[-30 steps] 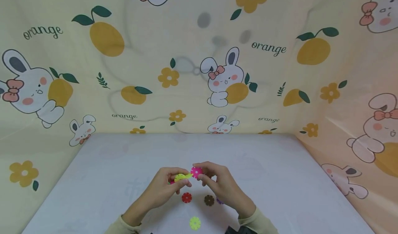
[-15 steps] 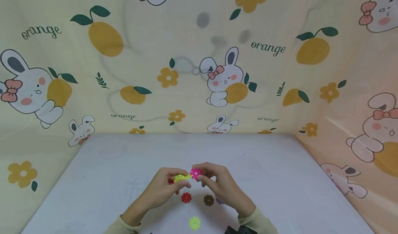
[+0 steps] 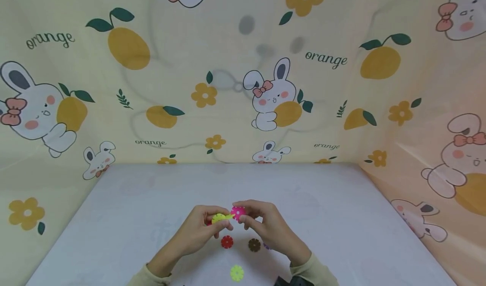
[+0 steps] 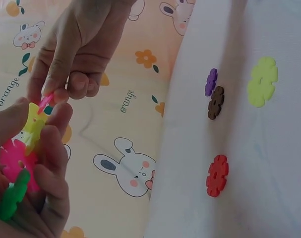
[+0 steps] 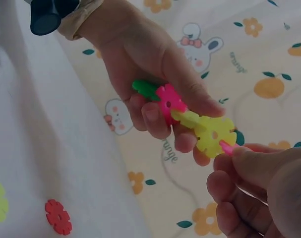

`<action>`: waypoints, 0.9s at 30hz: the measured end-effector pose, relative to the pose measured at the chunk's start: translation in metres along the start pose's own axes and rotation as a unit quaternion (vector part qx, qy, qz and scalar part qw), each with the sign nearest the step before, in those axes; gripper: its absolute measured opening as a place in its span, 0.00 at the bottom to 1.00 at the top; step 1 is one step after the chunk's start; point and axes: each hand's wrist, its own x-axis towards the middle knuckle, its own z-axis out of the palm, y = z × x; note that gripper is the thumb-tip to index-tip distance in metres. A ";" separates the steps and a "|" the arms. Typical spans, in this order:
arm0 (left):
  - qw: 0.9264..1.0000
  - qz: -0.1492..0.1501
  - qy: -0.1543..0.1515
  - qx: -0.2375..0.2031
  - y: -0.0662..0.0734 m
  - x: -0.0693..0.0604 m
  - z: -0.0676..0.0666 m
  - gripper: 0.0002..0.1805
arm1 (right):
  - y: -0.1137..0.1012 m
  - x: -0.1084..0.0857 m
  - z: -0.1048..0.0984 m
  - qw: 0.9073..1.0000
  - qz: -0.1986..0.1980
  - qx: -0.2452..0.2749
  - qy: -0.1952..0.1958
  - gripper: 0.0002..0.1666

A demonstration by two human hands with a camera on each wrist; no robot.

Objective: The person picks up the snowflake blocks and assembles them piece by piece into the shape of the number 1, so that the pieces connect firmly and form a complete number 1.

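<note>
My left hand (image 3: 199, 229) holds a short chain of notched plastic snowflake discs. In the right wrist view the chain runs from a green disc (image 5: 146, 89) through a pink disc (image 5: 169, 103) to yellow discs (image 5: 215, 136), joined at angles to each other. My right hand (image 3: 271, 225) pinches another pink disc (image 3: 238, 212) between thumb and fingers. That disc's edge meets the rim of the end yellow disc; how deeply the notches engage cannot be told. Fingers of the left hand hide parts of the chain.
On the white table (image 3: 152, 189) lie a red disc (image 3: 227, 241), a brown disc (image 3: 254, 244), a yellow-green disc (image 3: 237, 273) and a purple disc (image 4: 210, 82), which the right hand partly covers in the head view. Printed cloth (image 3: 182, 37) rises behind and at both sides.
Both hands keep the same grips. The pink disc in the right hand has shifted very slightly down and left, and the whole head view has drifted a little.
</note>
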 end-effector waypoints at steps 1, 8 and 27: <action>1.000 -0.001 0.000 0.002 0.000 0.000 0.000 0.16 | 0.000 0.000 0.000 1.000 0.001 0.001 0.002 0.18; 1.000 -0.009 -0.002 0.020 0.000 0.002 0.001 0.16 | 0.002 0.002 -0.002 1.000 0.009 -0.005 0.003 0.21; 1.000 -0.016 0.008 0.000 0.003 0.000 -0.002 0.14 | 0.047 0.010 0.008 0.992 0.087 0.001 -0.087 0.19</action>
